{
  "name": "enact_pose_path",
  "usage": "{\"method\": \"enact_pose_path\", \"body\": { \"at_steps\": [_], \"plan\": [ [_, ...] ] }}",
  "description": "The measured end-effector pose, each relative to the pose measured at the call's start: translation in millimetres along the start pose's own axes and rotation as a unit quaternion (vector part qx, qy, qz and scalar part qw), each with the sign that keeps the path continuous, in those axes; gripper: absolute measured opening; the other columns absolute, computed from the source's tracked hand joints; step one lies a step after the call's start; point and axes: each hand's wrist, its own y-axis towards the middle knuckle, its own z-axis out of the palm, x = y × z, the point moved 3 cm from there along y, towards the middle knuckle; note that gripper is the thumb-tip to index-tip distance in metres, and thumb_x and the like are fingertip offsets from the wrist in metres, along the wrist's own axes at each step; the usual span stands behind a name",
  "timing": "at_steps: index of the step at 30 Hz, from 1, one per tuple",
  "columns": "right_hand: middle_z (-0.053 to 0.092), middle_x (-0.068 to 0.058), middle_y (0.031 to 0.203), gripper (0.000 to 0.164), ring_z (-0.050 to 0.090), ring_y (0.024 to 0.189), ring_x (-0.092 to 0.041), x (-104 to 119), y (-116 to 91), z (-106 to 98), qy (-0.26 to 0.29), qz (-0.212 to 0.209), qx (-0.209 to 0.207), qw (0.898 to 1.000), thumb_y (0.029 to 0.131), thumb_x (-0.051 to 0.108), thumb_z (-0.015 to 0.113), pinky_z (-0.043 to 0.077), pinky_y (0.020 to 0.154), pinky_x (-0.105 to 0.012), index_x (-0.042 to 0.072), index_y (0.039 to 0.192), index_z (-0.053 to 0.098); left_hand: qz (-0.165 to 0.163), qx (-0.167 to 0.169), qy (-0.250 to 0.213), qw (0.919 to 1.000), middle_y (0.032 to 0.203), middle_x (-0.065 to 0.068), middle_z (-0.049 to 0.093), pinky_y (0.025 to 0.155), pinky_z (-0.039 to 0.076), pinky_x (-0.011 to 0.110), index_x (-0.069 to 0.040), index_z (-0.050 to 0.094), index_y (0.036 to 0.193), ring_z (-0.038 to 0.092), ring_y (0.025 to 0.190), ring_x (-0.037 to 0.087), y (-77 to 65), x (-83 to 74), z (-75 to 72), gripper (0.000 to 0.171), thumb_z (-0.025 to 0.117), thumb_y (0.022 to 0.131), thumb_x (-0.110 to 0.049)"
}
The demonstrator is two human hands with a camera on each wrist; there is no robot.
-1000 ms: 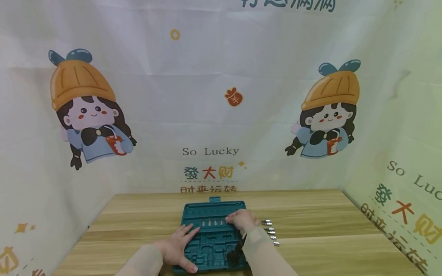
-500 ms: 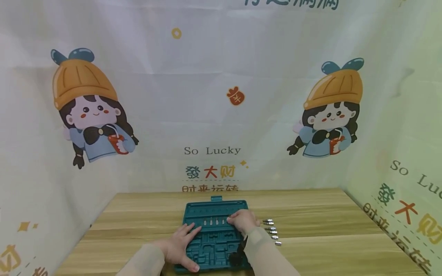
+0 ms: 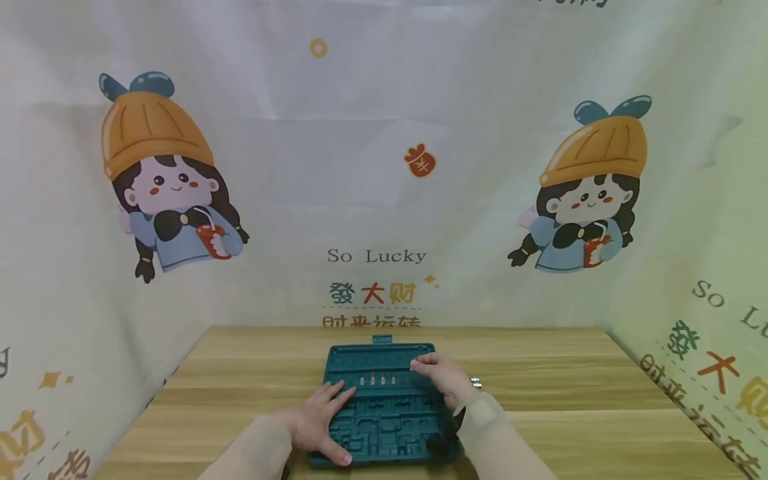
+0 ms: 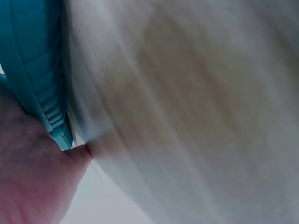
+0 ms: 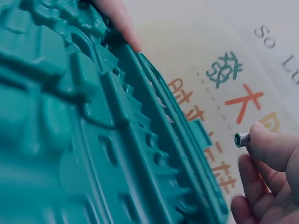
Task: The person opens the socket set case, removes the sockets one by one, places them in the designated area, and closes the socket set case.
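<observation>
A teal plastic socket-set case (image 3: 384, 390) lies open on the table, its lower half full of moulded recesses. Several small silver bits (image 3: 373, 379) stand in a row along its upper part. My left hand (image 3: 312, 420) rests with spread fingers over the case's left edge; in the left wrist view its palm (image 4: 37, 177) is against the teal side wall. Over the case's right side, my right hand (image 3: 447, 379) pinches a small silver socket (image 5: 241, 139) between thumb and fingertips, its hollow end facing the case.
Silver sockets (image 3: 476, 383) lie on the wooden table (image 3: 558, 400) just beyond my right wrist, partly hidden by it. A dark object (image 3: 441, 443) shows beside my right wrist over the case's lower right corner. A printed cloth (image 3: 372, 200) hangs behind the table.
My right hand has moved right, away from the row of bits, with the socket in its fingertips. The left hand keeps its place on the case. The head view has shifted slightly.
</observation>
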Motion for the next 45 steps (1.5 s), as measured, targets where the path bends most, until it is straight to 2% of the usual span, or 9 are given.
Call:
{"method": "enact_pose_path", "body": {
  "at_steps": [4, 8, 11, 15, 16, 24, 33, 38, 45],
  "plan": [
    [0.062, -0.014, 0.115, 0.032, 0.055, 0.11, -0.034, 4.1, -9.6, -15.8, -0.013, -0.018, 0.021, 1.0, 0.099, 0.025, 0.056, 0.039, 0.094, -0.055, -0.003, 0.113, 0.059, -0.003, 0.001, 0.009, 1.0, 0.16, 0.006, 0.011, 0.104, 0.022, 0.067, -0.034, 0.018, 0.154, 0.004, 0.145, 0.037, 8.8, 6.1, 0.8, 0.111, 0.073, 0.065, -0.072],
    [0.065, -0.014, 0.108, 0.028, 0.062, 0.094, -0.024, 0.1, -17.9, -33.0, 0.002, -0.021, 0.03, 0.999, 0.101, 0.02, 0.051, 0.046, 0.087, -0.045, -0.005, 0.113, 0.055, 0.012, 0.004, 0.01, 0.9999, 0.161, -0.002, 0.007, 0.101, 0.022, 0.07, -0.05, 0.013, 0.15, 0.0, 0.146, 0.036, 35.7, 41.3, 12.2, 0.11, 0.071, 0.06, -0.077],
    [0.064, -0.017, 0.11, 0.031, 0.063, 0.097, -0.029, -6.3, -24.3, -47.2, 0.013, -0.02, 0.033, 0.999, 0.101, 0.019, 0.052, 0.045, 0.087, -0.047, -0.007, 0.118, 0.054, 0.009, 0.004, 0.008, 0.9999, 0.161, 0.0, 0.008, 0.101, 0.022, 0.07, -0.045, 0.015, 0.152, 0.001, 0.146, 0.037, 29.7, 30.3, 10.3, 0.11, 0.073, 0.062, -0.074],
    [0.062, -0.021, 0.113, 0.037, 0.06, 0.103, -0.034, -14.9, -33.1, -62.9, 0.016, -0.021, 0.039, 0.999, 0.099, 0.016, 0.055, 0.043, 0.091, -0.05, -0.011, 0.124, 0.052, -0.01, 0.006, 0.012, 0.9999, 0.16, 0.006, 0.011, 0.104, 0.022, 0.067, -0.03, 0.019, 0.155, 0.004, 0.146, 0.036, 2.0, -9.7, -0.4, 0.11, 0.074, 0.067, -0.068],
    [0.062, -0.021, 0.113, 0.038, 0.06, 0.102, -0.034, -17.1, -35.5, -66.2, 0.015, -0.02, 0.038, 0.999, 0.098, 0.015, 0.056, 0.043, 0.091, -0.05, -0.012, 0.124, 0.053, -0.008, 0.007, 0.014, 0.9999, 0.16, 0.006, 0.011, 0.104, 0.022, 0.067, -0.029, 0.019, 0.155, 0.004, 0.146, 0.036, -0.2, -12.4, -0.9, 0.11, 0.073, 0.068, -0.069],
    [0.066, -0.012, 0.101, 0.028, 0.062, 0.095, -0.025, -30.5, -50.3, -85.9, 0.005, -0.025, 0.036, 0.999, 0.092, 0.015, 0.066, 0.047, 0.087, -0.043, -0.009, 0.106, 0.062, -0.006, 0.006, 0.007, 0.9999, 0.16, 0.009, 0.012, 0.104, 0.022, 0.066, -0.025, 0.02, 0.155, 0.005, 0.145, 0.038, -3.7, -12.4, -1.5, 0.11, 0.074, 0.069, -0.066],
    [0.061, -0.004, 0.089, 0.02, 0.053, 0.083, -0.017, -42.3, -70.7, -102.7, -0.097, -0.032, 0.013, 0.995, 0.085, 0.01, 0.073, 0.045, 0.074, -0.035, -0.004, 0.097, 0.066, 0.001, 0.005, 0.005, 1.0, 0.16, 0.01, 0.011, 0.104, 0.021, 0.067, -0.024, 0.019, 0.155, 0.004, 0.145, 0.039, -2.9, -9.8, -2.1, 0.11, 0.074, 0.069, -0.066],
    [0.063, -0.003, 0.087, 0.017, 0.055, 0.082, -0.017, -50.3, -78.1, -105.8, -0.119, -0.049, 0.019, 0.991, 0.082, 0.008, 0.074, 0.044, 0.073, -0.032, -0.005, 0.092, 0.067, 0.001, 0.003, -0.001, 1.0, 0.16, 0.01, 0.01, 0.103, 0.021, 0.068, -0.022, 0.019, 0.155, 0.003, 0.145, 0.039, -2.5, -8.0, -1.9, 0.111, 0.074, 0.07, -0.066],
    [0.066, -0.003, 0.087, 0.015, 0.056, 0.082, -0.017, -57.6, -81.9, -103.7, -0.124, -0.039, -0.012, 0.991, 0.078, 0.004, 0.076, 0.042, 0.075, -0.032, -0.002, 0.088, 0.068, -0.001, -0.001, 0.007, 1.0, 0.16, 0.01, 0.01, 0.104, 0.021, 0.067, -0.021, 0.019, 0.155, 0.003, 0.145, 0.039, -1.4, -8.4, -0.5, 0.112, 0.074, 0.069, -0.067]
  ]
}}
